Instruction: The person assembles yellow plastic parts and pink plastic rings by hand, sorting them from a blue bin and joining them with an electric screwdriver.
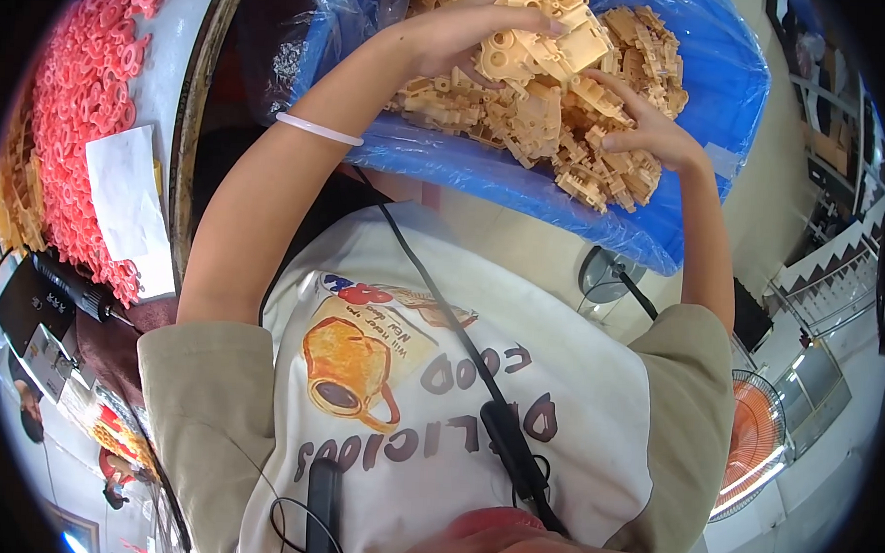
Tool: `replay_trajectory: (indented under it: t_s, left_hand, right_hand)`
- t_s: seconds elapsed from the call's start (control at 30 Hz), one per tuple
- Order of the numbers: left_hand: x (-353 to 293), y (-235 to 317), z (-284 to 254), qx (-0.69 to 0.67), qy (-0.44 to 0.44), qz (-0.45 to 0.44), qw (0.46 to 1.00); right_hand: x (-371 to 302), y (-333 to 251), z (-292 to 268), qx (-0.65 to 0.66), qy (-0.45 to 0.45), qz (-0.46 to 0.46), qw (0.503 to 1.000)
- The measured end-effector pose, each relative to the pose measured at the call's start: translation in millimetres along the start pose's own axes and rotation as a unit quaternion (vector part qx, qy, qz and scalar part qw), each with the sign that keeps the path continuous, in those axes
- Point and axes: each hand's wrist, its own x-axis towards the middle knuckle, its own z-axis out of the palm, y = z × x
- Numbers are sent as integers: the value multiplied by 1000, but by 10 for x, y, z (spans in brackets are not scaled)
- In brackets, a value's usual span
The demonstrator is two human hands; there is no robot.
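Observation:
In the upper middle, a heap of beige moulded plastic parts (521, 123) fills a bin lined with blue plastic film (722, 82). My left hand (461, 33) reaches over the heap, its fingers and thumb closed round a larger beige plastic part (558, 42) with round sockets and a flat face. From the right, my right hand (657, 133) curls its thumb and fingers round a clump of smaller beige plastic parts (604, 112) on the heap. Some of its fingertips are hidden among the pieces. A pale bracelet (319, 129) circles my left forearm.
To the left, a table edge (197, 102) borders a pile of red ring-shaped plastic parts (82, 118) and a white paper sheet (129, 192). A dark cable (432, 286) hangs down my shirt. An orange-bladed fan (753, 443) stands at the lower right; other people are in the far left background.

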Motion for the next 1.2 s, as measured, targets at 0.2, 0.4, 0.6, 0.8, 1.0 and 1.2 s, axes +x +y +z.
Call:
replay_trajectory:
  t_s: [0.2,0.4,0.6,0.8,1.0,1.2]
  left_hand:
    - [-168,535,-24,-69,-49,-3,996]
    - [-382,979,-78,-174,-135,111,969]
    - [-824,1761,-231,-16,-98,424,900]
    - [-1913,2512,-866,222,168,390,878]
    - [-3140,2216,-2555,271,587,360,673]
    - [-4086,1408,-3407,125,459,405,781]
  right_hand:
    - [232,-233,438,-257,19,-4,966]
    - [254,-592,761,-465,13,107,879]
    - [258,-14,556,-507,62,49,858]
    - [248,48,364,-460,21,-51,886]
    - [220,32,312,-305,69,-38,949]
    - [145,164,417,-288,56,62,954]
